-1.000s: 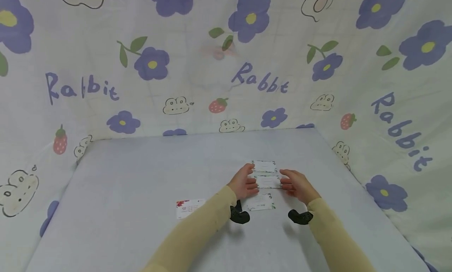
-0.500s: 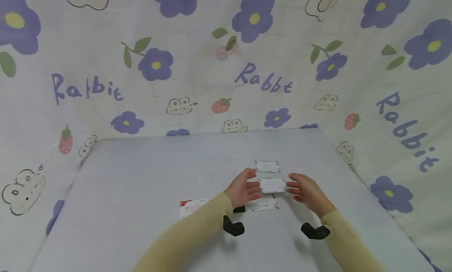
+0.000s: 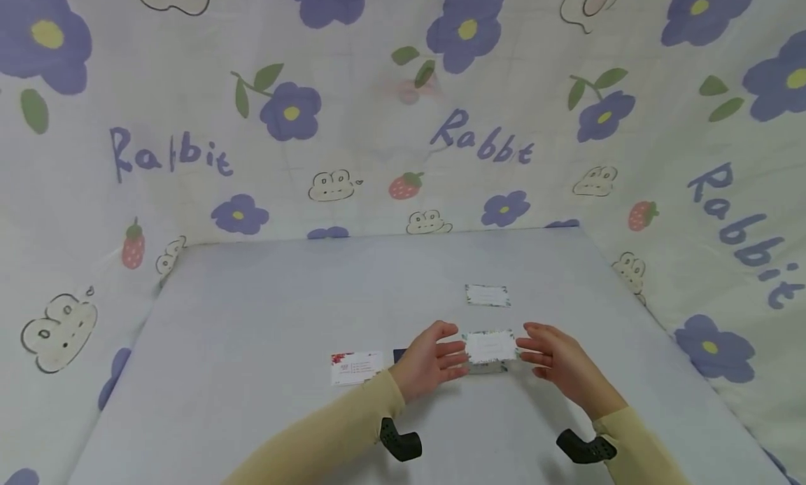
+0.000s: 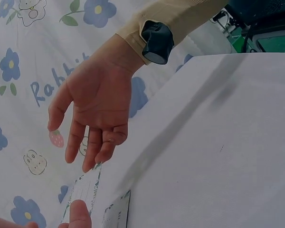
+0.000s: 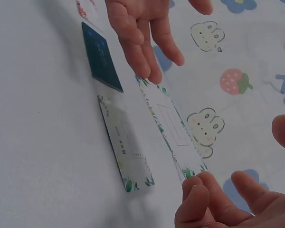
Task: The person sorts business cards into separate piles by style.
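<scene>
A white card (image 3: 491,346) with a leafy green border is held up between the fingertips of both hands, raised off the table. My left hand (image 3: 431,362) touches its left end with nearly straight fingers, thumb apart. At the other end, the fingertips of my right hand (image 3: 560,359) meet the card, its thumb also apart. Below it, a second leafy-bordered card (image 5: 126,142) lies on the table, mostly covered in the head view. Beside that lies a dark green-blue card (image 5: 102,57), partly behind my left hand in the head view.
Farther back on the table (image 3: 283,296) lies another leafy-bordered card (image 3: 488,296). A white card with red flowers (image 3: 355,367) lies left of my left hand. A patterned cloth (image 3: 371,121) rises along the back and sides of the table.
Both hands have drawn the middle leafy card toward me and lifted it, bringing it over the nearest card. The far card stays put. The head view has shifted slightly.
</scene>
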